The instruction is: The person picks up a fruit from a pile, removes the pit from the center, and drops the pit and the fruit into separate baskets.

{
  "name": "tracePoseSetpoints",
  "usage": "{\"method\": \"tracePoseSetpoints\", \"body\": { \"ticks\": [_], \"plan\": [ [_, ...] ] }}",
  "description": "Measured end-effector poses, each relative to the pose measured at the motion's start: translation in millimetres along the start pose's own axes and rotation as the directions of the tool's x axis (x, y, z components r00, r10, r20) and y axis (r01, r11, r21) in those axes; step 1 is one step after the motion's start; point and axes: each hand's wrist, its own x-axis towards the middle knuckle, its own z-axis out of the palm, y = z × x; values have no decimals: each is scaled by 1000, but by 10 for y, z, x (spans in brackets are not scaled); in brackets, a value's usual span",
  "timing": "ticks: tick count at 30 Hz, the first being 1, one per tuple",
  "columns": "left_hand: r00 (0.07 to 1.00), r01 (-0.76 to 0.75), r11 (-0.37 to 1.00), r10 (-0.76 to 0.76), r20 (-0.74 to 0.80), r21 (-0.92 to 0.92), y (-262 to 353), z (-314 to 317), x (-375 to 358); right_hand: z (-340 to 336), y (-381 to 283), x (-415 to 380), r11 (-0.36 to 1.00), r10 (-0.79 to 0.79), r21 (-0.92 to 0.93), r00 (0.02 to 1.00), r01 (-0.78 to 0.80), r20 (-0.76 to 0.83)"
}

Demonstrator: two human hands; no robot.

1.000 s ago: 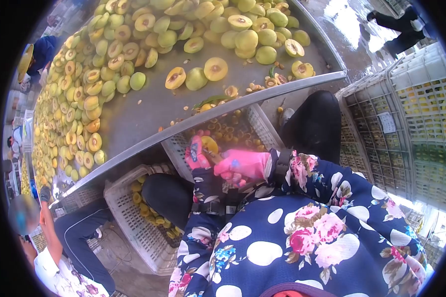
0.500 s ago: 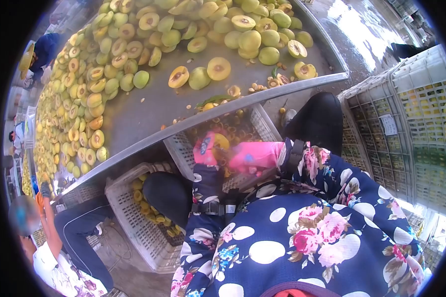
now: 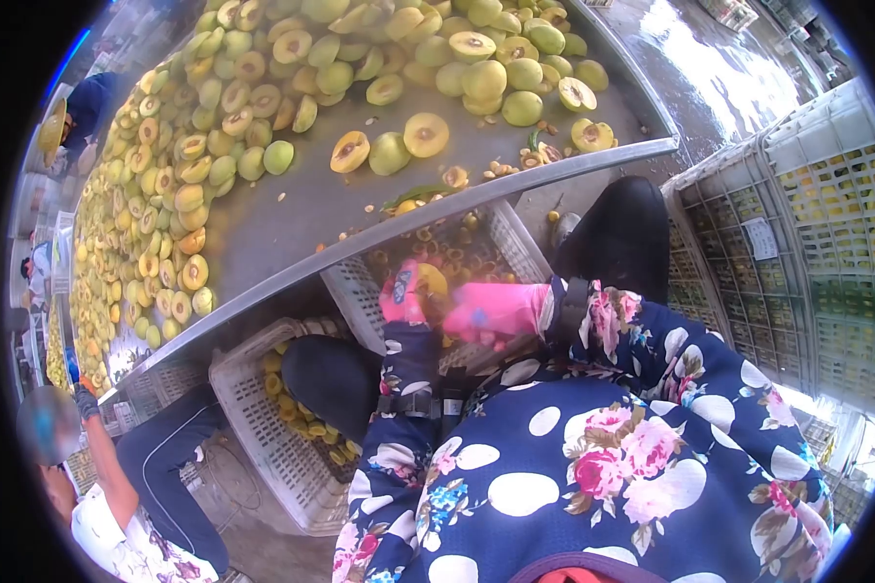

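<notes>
My left hand (image 3: 403,293), in a pink glove, is closed around a yellow peach (image 3: 432,283) above a white crate (image 3: 520,243). Right beside the fruit is my right hand (image 3: 496,309), also gloved in pink, its fingers curled in toward it. What the right fingers grip is blurred and hidden. Below both hands, the crate contains yellow fruit pieces. Just beyond them, a metal table (image 3: 292,219) bears a large heap of yellow-green peach halves (image 3: 248,121), some cut side up with brown centers.
Another white crate (image 3: 262,457) with fruit stands left of my knee. Stacked crates of fruit (image 3: 787,223) rise on the right. The table's raised metal edge (image 3: 437,214) runs close in front of my hands. A co-worker (image 3: 131,515) sits at the left, a gloved hand by the table.
My hands stay over the crate with the peach, the right shifting slightly left. The co-worker's arm at the left has moved. The view has shifted slightly.
</notes>
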Motion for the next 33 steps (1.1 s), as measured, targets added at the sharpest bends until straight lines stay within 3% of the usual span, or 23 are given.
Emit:
{"method": "tracePoseSetpoints", "body": {
  "ticks": [2, 5, 8, 11, 14, 17, 21, 25, 26, 27, 29, 32, 33],
  "plan": [
    [998, -64, 995, 64, -11, -71, 22, 53, -24, 84, -24, 4, 994, -13, 112, 1000, 11, 16],
    [992, -123, 992, 122, -30, -37, 93, 110, -90, 200, 23, 111, 947, -115, 302, 993, 107, 10],
    [986, -165, 986, 165, 12, 5, 89, 24, 7, 225, 75, 210, 890, -146, 445, 987, 100, 70],
    [986, -167, 985, 168, 18, -38, 77, 10, 20, 222, 59, 182, 898, -122, 435, 988, 67, 99],
    [986, -158, 987, 156, 66, 23, 76, 5, -36, 171, 39, 183, 957, -74, 282, 997, 66, 18],
    [998, -24, 999, 22, 55, 31, -19, -104, 80, 155, -46, 130, 999, -15, 37, 995, 19, -94],
    [984, 167, 977, -157, 83, -130, -321, -450, 469, 126, 21, 166, 978, -60, -206, 987, 28, -150],
    [981, 191, 962, -179, 77, -193, -361, -453, 481, 150, -11, 204, 922, -90, -386, 961, -19, -262],
    [982, 184, 963, -172, 76, -196, -341, -424, 465, 154, -24, 197, 899, -110, -438, 951, -30, -290],
    [984, 175, 964, -164, 73, -199, -312, -414, 438, 88, -8, 252, 798, -185, -602, 941, -25, -285],
    [987, 159, 965, -148, 68, -208, -261, -379, 413, -85, 41, 406, 512, -326, -858, 917, -32, -229],
    [992, 117, 972, -107, 60, -204, -221, -371, 399, -85, 137, 488, 488, -666, -872, 659, 28, -351],
    [994, 101, 975, -92, 54, -197, -215, -377, 398, -209, 234, 588, 424, -658, -905, 700, 40, -277]
  ]
}}
